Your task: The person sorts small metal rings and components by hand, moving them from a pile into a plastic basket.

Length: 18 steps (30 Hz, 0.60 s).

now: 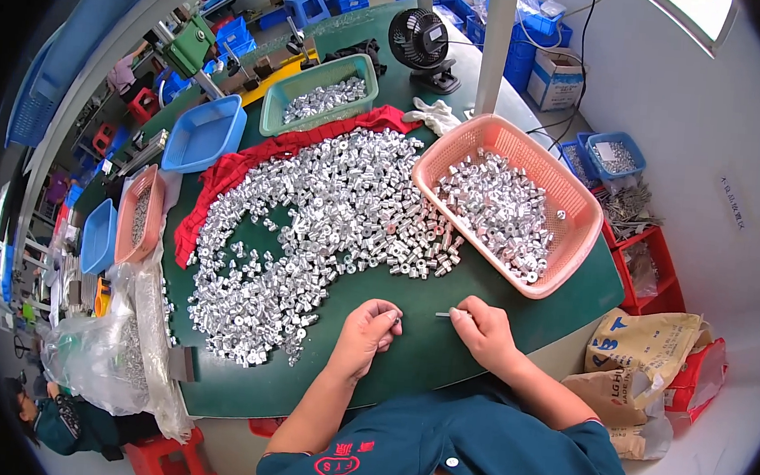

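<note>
My right hand (484,335) pinches a thin, short metal rod (443,314) between thumb and fingers, its free end pointing left. A short gap away, above the green tabletop (416,352), my left hand (367,336) is closed, fingers curled toward the thumb. Whatever it holds, if anything, is hidden. Beyond both hands spreads a large heap of small silvery metal cylinders (357,191), some showing a hole in the end. A pink plastic basket (576,240) to the right of the heap holds more of the same kind of parts.
Red cloth (215,180) borders the heap's far side. Behind it stand a green basket (276,109) with metal parts, a blue tray (200,138) and a black fan (420,40). A white post (496,50) rises behind the pink basket. Plastic bags (112,350) lie left; another person sits lower left.
</note>
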Tool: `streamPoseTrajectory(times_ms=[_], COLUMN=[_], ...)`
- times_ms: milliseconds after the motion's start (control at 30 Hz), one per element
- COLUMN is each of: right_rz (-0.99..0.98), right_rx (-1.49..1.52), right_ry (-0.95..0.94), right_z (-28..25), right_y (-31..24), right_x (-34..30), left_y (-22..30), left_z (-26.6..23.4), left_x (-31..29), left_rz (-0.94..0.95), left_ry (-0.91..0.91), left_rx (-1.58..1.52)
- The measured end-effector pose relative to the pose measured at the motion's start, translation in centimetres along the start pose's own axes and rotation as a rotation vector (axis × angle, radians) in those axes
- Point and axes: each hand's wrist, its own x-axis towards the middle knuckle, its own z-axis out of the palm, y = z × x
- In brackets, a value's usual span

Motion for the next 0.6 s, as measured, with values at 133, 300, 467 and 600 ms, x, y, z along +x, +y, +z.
streamPoseTrajectory(times_ms=[133,300,467,600], right_rz=[-0.404,-0.423,-0.449,-0.428], right_rx=[-0.298,-0.269,-0.253,-0.251], right_ry=[0.012,0.062,0.081,0.088], right_z=[1.0,1.2,1.5,1.5], right_y=[1.3,1.7,1.7,1.9], right_x=[-0.5,-0.6,-0.6,-0.5], left_y=[3.5,6.3,6.8,8.1], left_z=[3.3,8.5,10.1,12.3], left_x=[3.3,9.3,13.9,15.2], left_rz=[0.092,0.371,0.988,0.607], left_ry=[-0.075,-0.225,-0.128,-0.210], left_rx=[0.058,0.480,1.414,1.790])
